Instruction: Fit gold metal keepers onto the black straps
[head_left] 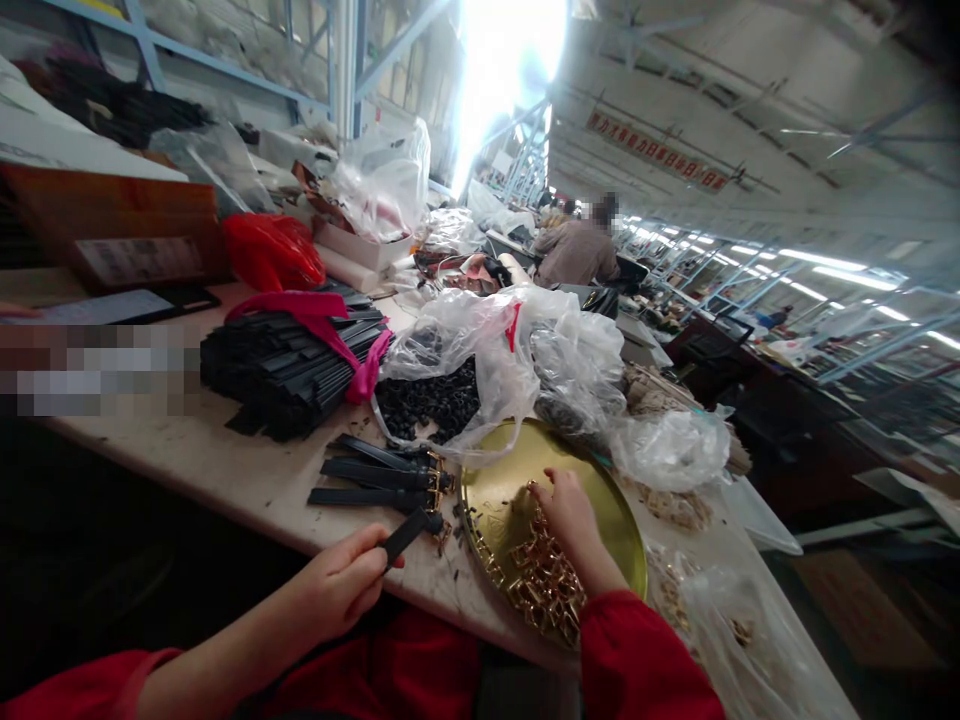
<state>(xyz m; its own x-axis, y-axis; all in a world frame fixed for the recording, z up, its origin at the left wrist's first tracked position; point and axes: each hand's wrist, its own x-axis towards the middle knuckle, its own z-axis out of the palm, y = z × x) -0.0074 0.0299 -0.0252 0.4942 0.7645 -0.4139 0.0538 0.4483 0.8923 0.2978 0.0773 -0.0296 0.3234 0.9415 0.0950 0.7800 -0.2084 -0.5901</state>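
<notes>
My left hand point(352, 578) is closed round a short black strap point(405, 536) at the table's front edge. Over the round gold tray point(622, 510), my right hand point(571, 515) pinches something small near the pile of gold buckles point(551, 580); what it holds is too small to make out. Left of the tray lie several black straps point(367, 497) with gold buckles at their right ends. Behind them is a bundle of black strips point(289, 365) tied with a pink band point(364, 375). An open plastic bag point(499, 390) holds small black loops point(442, 400).
A cardboard box point(127, 225) and a red bag point(274, 250) are at the back left. More plastic bags point(675, 450) with small parts line the tray's right side. Farther back, a person point(577, 250) sits facing away. The table's front edge point(247, 520) slopes down rightward.
</notes>
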